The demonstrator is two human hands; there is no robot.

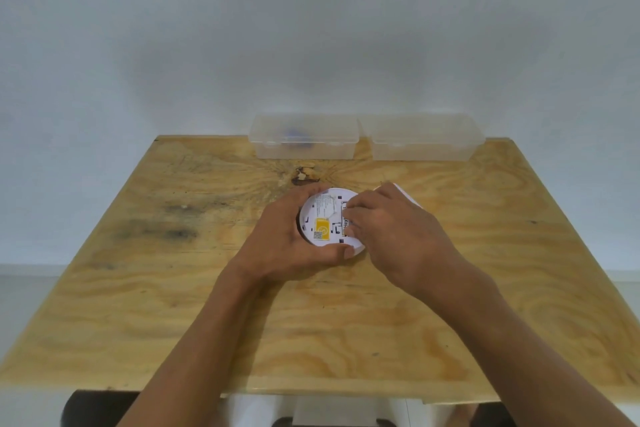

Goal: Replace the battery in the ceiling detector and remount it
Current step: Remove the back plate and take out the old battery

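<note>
**Two hands on the round detector**

Plain pale wall stands behind a wooden table (138,288). Near the middle of the table sits the white round detector (323,218), back side up, with a yellow sticker (321,228) on it. The left hand (294,243) wraps around its edge and holds it tight. The right hand (391,229) has its fingertips (351,218) pressed down on the detector's back; I cannot tell if they pinch anything. Another white round piece (403,191) peeks out behind the right hand. Two clear plastic boxes (304,140) sit side by side at the far edge. Something blue shows in the left one.
</note>
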